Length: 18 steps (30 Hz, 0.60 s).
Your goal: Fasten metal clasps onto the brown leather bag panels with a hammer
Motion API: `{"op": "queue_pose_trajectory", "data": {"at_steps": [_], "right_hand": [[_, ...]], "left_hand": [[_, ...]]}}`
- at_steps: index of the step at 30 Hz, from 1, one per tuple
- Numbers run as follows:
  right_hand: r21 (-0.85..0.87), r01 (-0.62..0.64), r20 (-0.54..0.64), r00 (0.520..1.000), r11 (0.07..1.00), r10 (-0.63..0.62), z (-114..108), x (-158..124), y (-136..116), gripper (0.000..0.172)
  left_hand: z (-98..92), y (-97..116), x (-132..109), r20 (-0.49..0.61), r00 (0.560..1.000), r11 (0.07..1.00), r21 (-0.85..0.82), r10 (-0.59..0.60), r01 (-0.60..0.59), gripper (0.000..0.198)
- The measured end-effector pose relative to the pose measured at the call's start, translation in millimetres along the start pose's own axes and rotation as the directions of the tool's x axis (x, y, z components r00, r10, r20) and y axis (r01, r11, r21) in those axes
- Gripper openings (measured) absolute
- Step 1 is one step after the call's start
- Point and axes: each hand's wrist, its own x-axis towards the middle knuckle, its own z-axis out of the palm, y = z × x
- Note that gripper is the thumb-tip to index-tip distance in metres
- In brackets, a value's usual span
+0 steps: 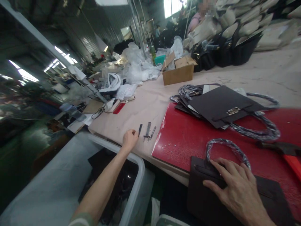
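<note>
My left hand [130,138] is closed at the table's near edge, fingertips pinched at the lower end of a slim black tool [140,129]. Just right of it lie a metal pronged tool [147,131] and a thin metal rod [153,132]. My right hand [237,185] rests with fingers spread on a dark brown handbag panel [202,191]. A plastic-wrapped handle [227,142] arches up from that panel, partly behind my fingers. The panel lies over the front of a red board [174,141].
Stacked dark bag panels [221,105] with wrapped handles lie on the red board. A hammer [277,147] is at the right. Behind are a cardboard box [178,75], plastic bags and black bags [244,47]. A grey bin [138,175] holding dark pieces stands below left.
</note>
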Motion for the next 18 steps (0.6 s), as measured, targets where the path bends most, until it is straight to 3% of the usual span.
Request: {"op": "queue_pose_trajectory", "data": {"at_steps": [4, 12, 18], "right_hand": [[0.017, -0.022, 0.012, 1.0, 1.0, 0.021, 1, -1, 1, 0.055], [0.018, -0.125, 0.172, 0.978, 0.992, 0.12, -18, 4, -15, 0.052], [0.019, -0.221, 0.268, 0.941, 0.975, 0.208, -25, 7, -23, 0.061]], "left_hand": [[-2.4, 6, 29, 0.112, 0.994, 1.0, 0.018, 0.002, -0.004, 0.026], [19.0, 51, 41, 0.403, 0.914, 0.999, 0.028, -0.048, 0.04, 0.029], [23.8, 42, 50, 0.475, 0.879, 0.991, -0.089, -0.05, 0.104, 0.021]]}}
